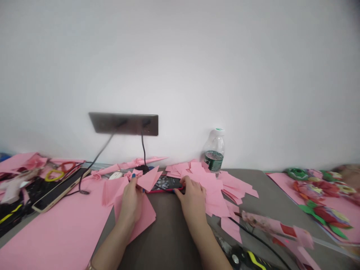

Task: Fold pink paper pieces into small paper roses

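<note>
My left hand (131, 202), with blue nail polish, pinches a folded piece of pink paper (149, 179) between thumb and fingers. More pink paper sheets (144, 217) lie under and beside that hand. A smartphone (166, 183) in a red case lies flat on the grey table, its screen lit. My right hand (192, 200) is closed around the phone's right end, thumb at the near edge and fingers at the far side. Cut pink paper pieces (210, 189) are heaped against the right hand. The folded paper covers the phone's left end.
A clear plastic bottle (215, 152) stands against the wall below and right of a socket panel (123, 123) with two plugged cables. At left lie another phone (60, 189) and a large pink sheet (59, 225). A glue gun (275, 227) and paper flowers (323, 195) are at right.
</note>
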Tool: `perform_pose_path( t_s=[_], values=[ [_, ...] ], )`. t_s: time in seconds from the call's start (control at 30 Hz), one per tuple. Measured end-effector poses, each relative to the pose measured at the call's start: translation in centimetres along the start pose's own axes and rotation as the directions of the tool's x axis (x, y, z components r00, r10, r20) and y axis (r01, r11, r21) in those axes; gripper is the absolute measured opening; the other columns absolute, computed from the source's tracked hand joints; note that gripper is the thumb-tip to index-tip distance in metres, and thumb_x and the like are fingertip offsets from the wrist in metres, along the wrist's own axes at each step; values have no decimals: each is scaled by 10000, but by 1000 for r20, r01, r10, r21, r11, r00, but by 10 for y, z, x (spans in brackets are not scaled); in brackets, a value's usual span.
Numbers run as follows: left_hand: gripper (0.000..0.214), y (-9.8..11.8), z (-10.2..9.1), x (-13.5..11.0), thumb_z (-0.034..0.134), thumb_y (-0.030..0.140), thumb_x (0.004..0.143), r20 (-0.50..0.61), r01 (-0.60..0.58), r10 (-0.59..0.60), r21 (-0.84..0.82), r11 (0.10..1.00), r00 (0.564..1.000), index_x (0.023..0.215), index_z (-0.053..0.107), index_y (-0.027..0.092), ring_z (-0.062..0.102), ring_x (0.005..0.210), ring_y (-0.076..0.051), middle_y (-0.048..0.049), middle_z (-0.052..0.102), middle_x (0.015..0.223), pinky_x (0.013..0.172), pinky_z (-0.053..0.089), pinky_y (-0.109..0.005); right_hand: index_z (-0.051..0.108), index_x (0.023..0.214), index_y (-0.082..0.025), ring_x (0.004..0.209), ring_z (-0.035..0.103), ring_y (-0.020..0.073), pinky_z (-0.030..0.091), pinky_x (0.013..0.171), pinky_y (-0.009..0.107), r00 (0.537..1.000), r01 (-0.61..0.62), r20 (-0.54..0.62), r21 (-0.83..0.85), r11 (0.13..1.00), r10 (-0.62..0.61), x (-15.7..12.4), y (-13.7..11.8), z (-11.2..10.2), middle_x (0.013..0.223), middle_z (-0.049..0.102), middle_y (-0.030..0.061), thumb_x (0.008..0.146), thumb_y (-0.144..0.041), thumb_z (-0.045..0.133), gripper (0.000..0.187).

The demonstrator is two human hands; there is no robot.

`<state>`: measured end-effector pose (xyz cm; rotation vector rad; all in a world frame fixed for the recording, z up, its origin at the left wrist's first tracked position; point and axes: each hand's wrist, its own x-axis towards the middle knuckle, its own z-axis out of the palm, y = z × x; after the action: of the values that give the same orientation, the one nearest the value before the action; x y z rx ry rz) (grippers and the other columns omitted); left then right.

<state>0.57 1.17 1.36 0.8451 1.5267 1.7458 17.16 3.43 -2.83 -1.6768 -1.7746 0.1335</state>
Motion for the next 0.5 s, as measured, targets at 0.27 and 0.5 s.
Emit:
perform_pose_path(
  t_s=[0.27,0.5],
  values=[
    [294,5,-3,-23,563,476,810,-55,120,-111,199,973,992,703,631,211,612,815,-260,-37,647,706,767,477,-353,586,944,-224,914,556,305,308,795,407,1000,-6,-20,7,1000,7,-5,-5,-1,936,677,70,772,-187,664,192],
    [431,-3,-6,-32,556,646,782,63,-133,121,260,956,991,745,644,225,590,744,-258,-56,626,693,707,473,-354,601,1000,-228,977,560,260,385,861,402,996,85,-75,494,865,-55,-5,-21,-13,1008,658,78,944,-242,373,235]
  ],
)
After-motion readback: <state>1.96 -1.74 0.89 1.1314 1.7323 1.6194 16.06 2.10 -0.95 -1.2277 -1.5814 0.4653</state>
